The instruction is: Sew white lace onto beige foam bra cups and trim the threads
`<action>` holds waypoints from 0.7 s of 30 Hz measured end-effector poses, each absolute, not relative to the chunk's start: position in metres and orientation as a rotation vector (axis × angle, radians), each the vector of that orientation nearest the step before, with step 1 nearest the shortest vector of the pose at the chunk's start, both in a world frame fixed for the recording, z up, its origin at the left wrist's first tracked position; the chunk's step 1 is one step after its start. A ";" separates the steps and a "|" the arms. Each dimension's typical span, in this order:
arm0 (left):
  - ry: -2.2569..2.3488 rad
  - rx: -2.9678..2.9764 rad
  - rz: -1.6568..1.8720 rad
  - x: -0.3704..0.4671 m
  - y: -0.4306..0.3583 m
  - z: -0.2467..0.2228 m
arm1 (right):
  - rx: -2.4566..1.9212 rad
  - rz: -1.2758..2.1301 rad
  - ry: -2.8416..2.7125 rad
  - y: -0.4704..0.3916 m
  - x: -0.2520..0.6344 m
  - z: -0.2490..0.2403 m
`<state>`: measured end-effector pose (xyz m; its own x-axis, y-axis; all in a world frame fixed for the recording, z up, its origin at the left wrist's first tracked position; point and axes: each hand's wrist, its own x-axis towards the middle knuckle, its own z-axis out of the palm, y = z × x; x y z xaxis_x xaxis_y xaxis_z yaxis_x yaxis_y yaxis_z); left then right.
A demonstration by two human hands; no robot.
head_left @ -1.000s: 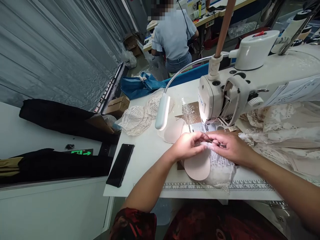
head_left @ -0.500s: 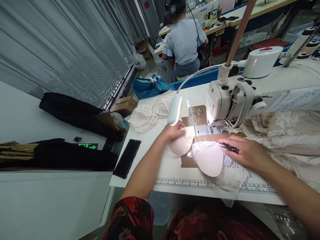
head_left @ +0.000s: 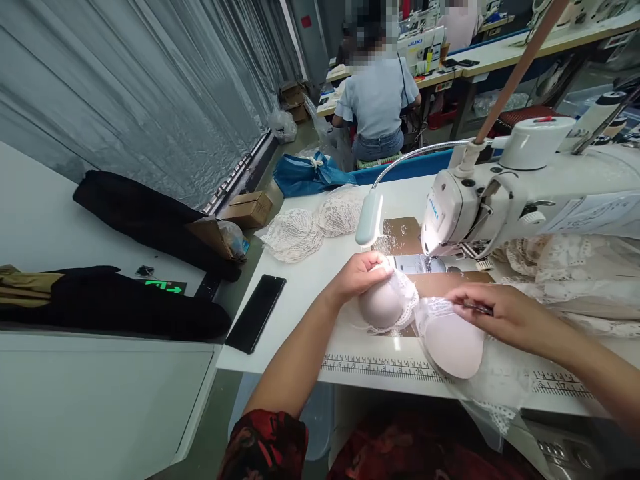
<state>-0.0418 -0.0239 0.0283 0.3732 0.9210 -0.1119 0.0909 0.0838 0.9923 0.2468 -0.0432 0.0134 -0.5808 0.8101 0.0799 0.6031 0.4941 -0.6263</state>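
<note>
A pale pink bra with white lace trim lies in front of the sewing machine [head_left: 453, 207]. My left hand [head_left: 361, 275] pinches the top edge of its left cup [head_left: 384, 305], which is raised and rounded toward me. The right cup [head_left: 456, 343] rests on the table, inner side up, with loose lace [head_left: 505, 383] spreading past the front edge. My right hand [head_left: 495, 313] is closed around a small dark pointed tool [head_left: 477, 308], its fingertips at the lace along that cup's top. Fingers hide most of the tool, so its kind is unclear.
A lamp head [head_left: 369, 219] hangs close above my left hand. Lace pieces [head_left: 295, 233] lie at the back left, a black phone [head_left: 256, 313] at the left edge. More lace garments [head_left: 590, 267] are heaped right of the machine. A co-worker [head_left: 377, 100] sits beyond the table.
My left hand has lifted and turned the left cup, so its lace edge shows. Both cups have shifted away from the needle toward me. The view has swung slightly.
</note>
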 end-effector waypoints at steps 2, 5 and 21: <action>0.955 1.303 0.823 -0.037 -0.025 0.026 | -1.259 1.028 -2.163 -0.040 0.230 0.018; 0.938 1.311 0.821 -0.036 -0.027 0.023 | -1.225 1.185 -2.101 -0.033 0.203 0.017; 0.959 1.606 0.540 -0.028 -0.028 0.009 | -1.077 1.324 -2.038 -0.034 0.191 0.000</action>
<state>-0.0282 -0.0283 0.0095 0.5632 0.8135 -0.1454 0.2978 -0.0357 0.9539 0.1905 -0.0342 0.0000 -0.5761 0.8170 -0.0243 0.3540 0.2225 -0.9084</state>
